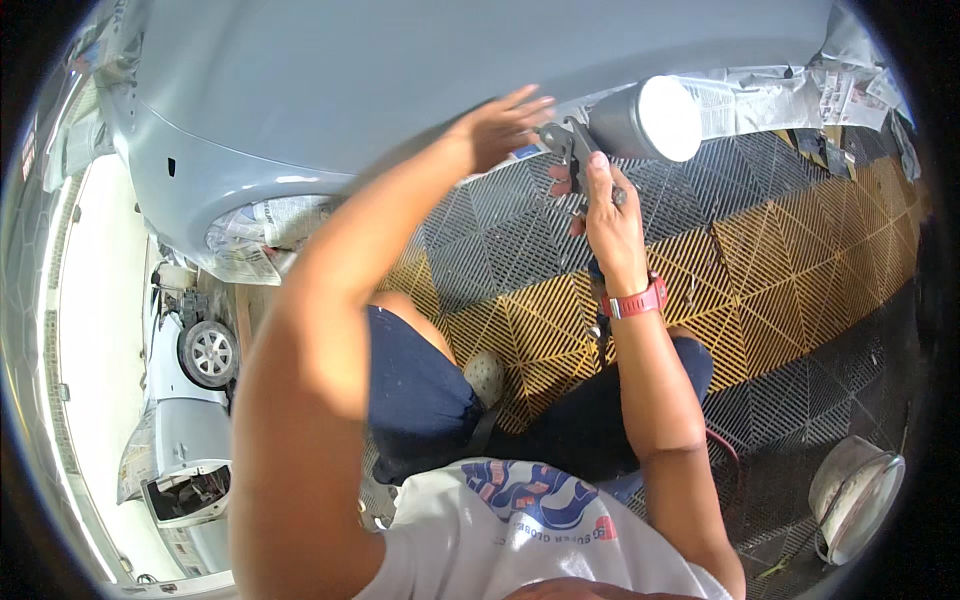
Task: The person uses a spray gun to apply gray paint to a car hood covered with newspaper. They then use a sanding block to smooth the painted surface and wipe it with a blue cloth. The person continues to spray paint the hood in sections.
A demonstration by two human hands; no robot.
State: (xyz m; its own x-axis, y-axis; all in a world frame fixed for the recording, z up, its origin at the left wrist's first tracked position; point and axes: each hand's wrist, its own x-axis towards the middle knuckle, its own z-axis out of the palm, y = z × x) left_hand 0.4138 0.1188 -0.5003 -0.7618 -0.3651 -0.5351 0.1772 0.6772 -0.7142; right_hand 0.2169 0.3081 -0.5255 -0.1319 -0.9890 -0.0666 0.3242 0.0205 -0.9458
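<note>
My right hand is wrapped around the handle of a spray gun, with a red watch on that wrist. The gun carries a grey cup with a white lid, tilted over to the right. My left hand is held out just left of the gun, its fingers extended and slightly blurred; it holds nothing. Behind both hands stretches a large grey car body panel, with a wheel arch at its lower left. Whether my left fingers touch the panel, I cannot tell.
Newspaper masking runs along the panel's lower edge, and more newspaper fills the wheel arch. Black and yellow grid tiles cover the floor. A white bucket stands at the lower right. Loose car parts and a wheel are at the left.
</note>
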